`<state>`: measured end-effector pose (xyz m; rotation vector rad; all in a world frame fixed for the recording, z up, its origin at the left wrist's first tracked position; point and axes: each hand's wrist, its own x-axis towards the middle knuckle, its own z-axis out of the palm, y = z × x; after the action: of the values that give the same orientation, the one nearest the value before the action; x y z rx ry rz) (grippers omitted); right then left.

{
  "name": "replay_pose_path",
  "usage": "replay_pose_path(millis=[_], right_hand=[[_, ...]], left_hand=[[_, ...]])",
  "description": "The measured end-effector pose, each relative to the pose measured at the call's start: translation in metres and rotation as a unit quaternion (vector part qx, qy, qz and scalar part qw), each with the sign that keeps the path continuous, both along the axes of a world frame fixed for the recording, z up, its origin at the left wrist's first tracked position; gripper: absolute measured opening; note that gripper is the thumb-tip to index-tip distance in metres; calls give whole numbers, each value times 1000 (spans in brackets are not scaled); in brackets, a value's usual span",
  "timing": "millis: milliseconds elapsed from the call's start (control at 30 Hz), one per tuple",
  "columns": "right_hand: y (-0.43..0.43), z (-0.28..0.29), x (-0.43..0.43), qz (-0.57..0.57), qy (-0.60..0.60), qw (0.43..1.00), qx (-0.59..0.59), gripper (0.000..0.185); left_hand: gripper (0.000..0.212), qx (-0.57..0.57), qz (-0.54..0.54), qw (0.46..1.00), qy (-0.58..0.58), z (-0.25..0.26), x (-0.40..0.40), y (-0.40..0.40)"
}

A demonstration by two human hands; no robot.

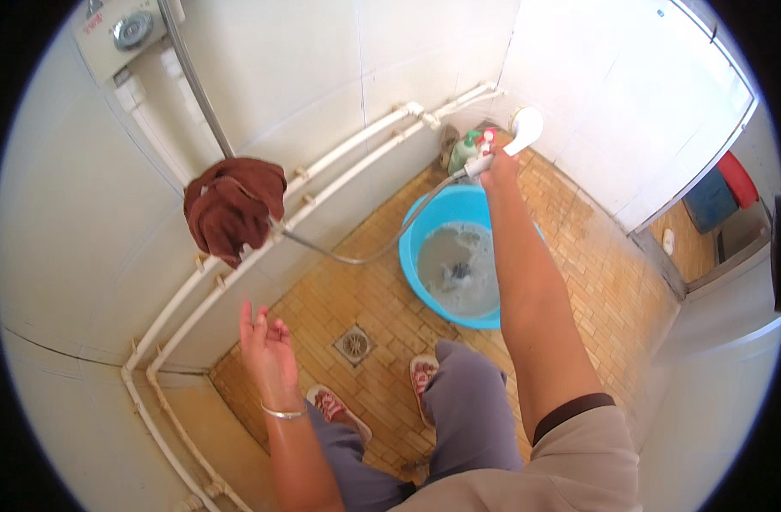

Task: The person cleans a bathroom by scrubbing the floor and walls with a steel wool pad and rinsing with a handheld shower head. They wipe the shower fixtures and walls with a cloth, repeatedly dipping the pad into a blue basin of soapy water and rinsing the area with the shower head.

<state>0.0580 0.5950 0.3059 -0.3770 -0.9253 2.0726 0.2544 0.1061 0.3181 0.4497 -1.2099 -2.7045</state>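
My right hand (pixel 500 168) grips the handle of a white shower head (pixel 525 128), held out above the far side of a blue plastic basin (pixel 413 256). Cloudy, sudsy water (pixel 448 256) fills the lower part of the basin, and a small dark thing shows in it. From the handle a metal shower hose (pixel 397 240) loops back towards the wall. My left hand (pixel 272 349), with a bracelet at the wrist, is raised with nothing in it, its fingers partly curled and apart. Beyond it, a dark red-brown cloth (pixel 233 208) hangs in front of the wall pipes.
White pipes (pixel 358 169) run along the left wall, below a shower control (pixel 133 31). Pump bottles (pixel 465 152) stand in the far corner. A floor drain (pixel 354 345) lies in the tiled floor near my feet. At the right, a doorway shows a red container (pixel 738 179).
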Motion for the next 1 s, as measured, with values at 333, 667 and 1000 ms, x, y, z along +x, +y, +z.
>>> replay_pose_path(millis=[333,667,1000], right_hand=[[-48,146,-4,82,113,986,89,33],[-130,97,1,173,-19,973,154,31],[-267,-48,107,354,-156,903,187,23]], left_hand=[[55,16,-2,1000,4,4,2,1],[52,35,25,999,21,11,7,0],[52,90,14,996,3,15,26,10]])
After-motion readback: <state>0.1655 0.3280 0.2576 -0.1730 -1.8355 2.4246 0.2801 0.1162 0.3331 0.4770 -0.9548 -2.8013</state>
